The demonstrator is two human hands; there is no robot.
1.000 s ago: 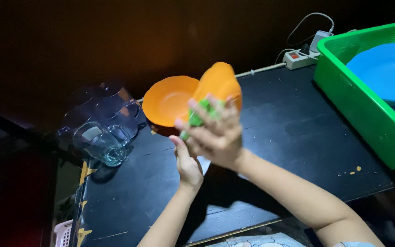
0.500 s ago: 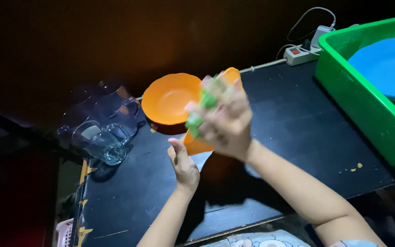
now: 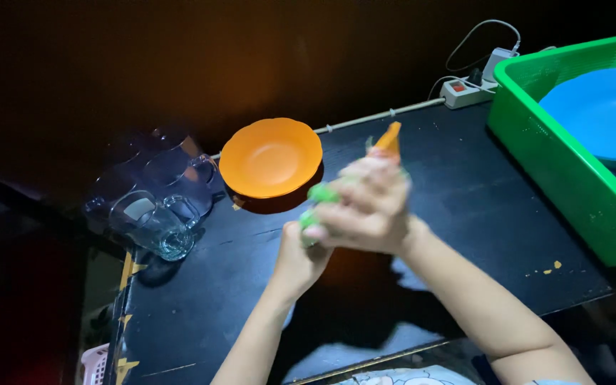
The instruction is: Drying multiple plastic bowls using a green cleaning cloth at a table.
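An orange plate (image 3: 389,137), seen edge-on, is held above the middle of the dark desk (image 3: 465,192), the left hand (image 3: 299,258) gripping it from below while the right hand (image 3: 366,211) presses a green sponge (image 3: 320,194) against it. Another orange plate (image 3: 271,157) lies flat to the far left, glass mugs (image 3: 152,214) sit further left, and a green basket (image 3: 572,171) stands at right.

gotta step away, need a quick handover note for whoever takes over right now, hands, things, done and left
Right hand: closed around a green scrubber, pressed against an orange plate seen edge-on.
Left hand: under the right, apparently supporting that plate; its grip is hidden.
Second orange plate: lying flat on the black table.
Glass mugs: at the table's left edge.
Green basket: at the right, holding a blue dish.
Done: blue dish is in the basket.
Left: likely the held plate, the flat plate and the mugs.
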